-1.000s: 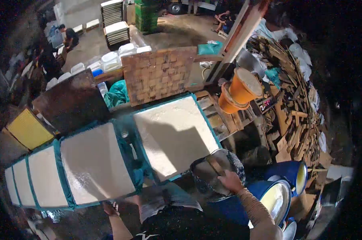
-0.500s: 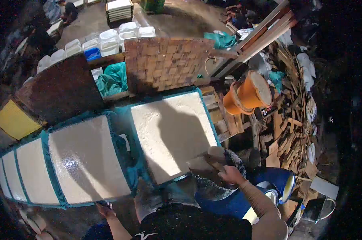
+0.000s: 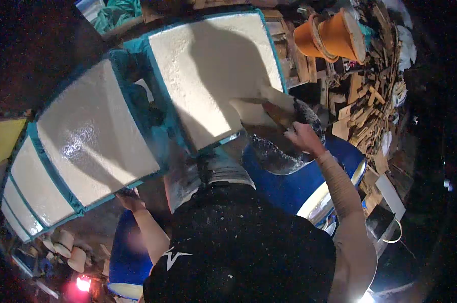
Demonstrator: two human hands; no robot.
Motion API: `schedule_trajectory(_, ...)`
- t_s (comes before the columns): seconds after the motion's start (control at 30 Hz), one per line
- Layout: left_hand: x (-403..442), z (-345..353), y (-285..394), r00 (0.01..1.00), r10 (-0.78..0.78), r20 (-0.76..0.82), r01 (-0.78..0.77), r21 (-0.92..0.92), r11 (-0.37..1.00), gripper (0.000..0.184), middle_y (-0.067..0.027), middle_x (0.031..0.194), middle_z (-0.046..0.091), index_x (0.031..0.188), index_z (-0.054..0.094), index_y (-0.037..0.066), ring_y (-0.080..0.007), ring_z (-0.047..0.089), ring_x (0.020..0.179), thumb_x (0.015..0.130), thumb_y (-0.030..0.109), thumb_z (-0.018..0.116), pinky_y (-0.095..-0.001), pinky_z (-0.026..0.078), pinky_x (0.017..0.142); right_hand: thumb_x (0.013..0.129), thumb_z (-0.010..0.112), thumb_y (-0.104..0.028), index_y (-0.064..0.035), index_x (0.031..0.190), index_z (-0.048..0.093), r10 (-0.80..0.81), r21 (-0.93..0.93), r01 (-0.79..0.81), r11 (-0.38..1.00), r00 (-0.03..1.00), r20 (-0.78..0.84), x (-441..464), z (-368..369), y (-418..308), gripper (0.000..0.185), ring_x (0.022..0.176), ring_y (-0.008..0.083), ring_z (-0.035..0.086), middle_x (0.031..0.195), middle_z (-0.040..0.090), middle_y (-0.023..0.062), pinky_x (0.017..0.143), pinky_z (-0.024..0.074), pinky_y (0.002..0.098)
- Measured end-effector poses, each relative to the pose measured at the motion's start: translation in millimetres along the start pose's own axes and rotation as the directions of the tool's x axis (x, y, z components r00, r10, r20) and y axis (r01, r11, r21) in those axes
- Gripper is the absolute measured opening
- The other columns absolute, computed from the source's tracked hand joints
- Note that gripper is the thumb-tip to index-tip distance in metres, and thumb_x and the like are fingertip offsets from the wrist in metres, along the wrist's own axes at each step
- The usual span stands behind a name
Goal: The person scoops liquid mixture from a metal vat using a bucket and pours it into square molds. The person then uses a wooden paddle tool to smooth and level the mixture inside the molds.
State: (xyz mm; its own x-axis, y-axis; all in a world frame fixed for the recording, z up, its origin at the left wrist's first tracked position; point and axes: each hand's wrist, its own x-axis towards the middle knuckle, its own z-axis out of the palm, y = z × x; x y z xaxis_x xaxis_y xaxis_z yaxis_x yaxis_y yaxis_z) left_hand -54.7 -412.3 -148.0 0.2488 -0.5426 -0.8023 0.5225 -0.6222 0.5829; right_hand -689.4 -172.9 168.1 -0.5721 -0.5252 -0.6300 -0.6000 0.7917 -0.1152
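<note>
My right hand (image 3: 306, 139) is closed on the brown wooden handle (image 3: 278, 116) of a wide, round, dark pan (image 3: 280, 151) spattered with white. The pan overlaps the near right corner of a square frame (image 3: 173, 118) lined with teal cloth and filled with a pale, soft mass (image 3: 213, 81). Pale material (image 3: 253, 112) shows at the pan's far side, against the frame. My left hand (image 3: 131, 201) is low at the near edge of a second filled frame (image 3: 94, 136). Its fingers are dark and partly hidden, so their grip is unclear.
Narrower filled frames (image 3: 39, 184) continue to the left. Blue barrels (image 3: 279, 187) stand at my right, another blue barrel (image 3: 130, 252) at my lower left. Orange buckets (image 3: 332, 38) lie beyond the right corner, beside a heap of scrap wood (image 3: 370, 96).
My view has tipped downward, so the frames and buckets sit higher and more of my body shows. My right hand keeps its hold on the pan at the same corner.
</note>
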Motion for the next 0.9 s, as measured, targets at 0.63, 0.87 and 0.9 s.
schedule_trajectory(0.63,28,-25,-15,0.998,0.051,0.035,-0.050,-0.009,0.999,0.047,-0.0005,0.119,0.060,0.126,0.056,0.016,-0.0211,0.056,0.102,0.098,0.052,0.048,-0.0458,0.044,0.097,0.082,0.066,-0.036,0.0060,0.094,0.065,-0.056,-0.101,0.064,0.993,0.995,0.079,24,-11,-12,0.044,0.092,0.0460,0.063,0.094,0.065,0.0308,0.082,0.0487,0.0520)
schedule_trajectory(0.87,-20,12,-3,0.999,0.053,-0.005,-0.053,-0.015,0.998,0.058,-0.0039,0.129,0.054,0.134,0.050,0.017,-0.0239,0.054,0.108,0.096,0.059,0.048,-0.0492,0.041,0.098,0.081,0.066,-0.039,0.0058,0.094,0.067,-0.048,-0.212,0.076,0.974,0.989,0.137,39,-5,-14,0.046,0.093,0.0455,0.064,0.094,0.065,0.0311,0.083,0.0493,0.0515)
schedule_trajectory(0.9,-20,12,-2,1.000,0.003,-0.029,-0.004,-0.046,0.999,0.061,-0.0049,0.133,0.053,0.136,0.048,0.016,-0.0249,0.053,0.115,0.095,0.061,0.047,-0.0506,0.038,0.102,0.081,0.066,-0.039,0.0058,0.094,0.067,-0.052,-0.212,0.080,0.974,0.989,0.136,41,-6,-18,0.046,0.093,0.0455,0.064,0.094,0.065,0.0311,0.083,0.0493,0.0515)
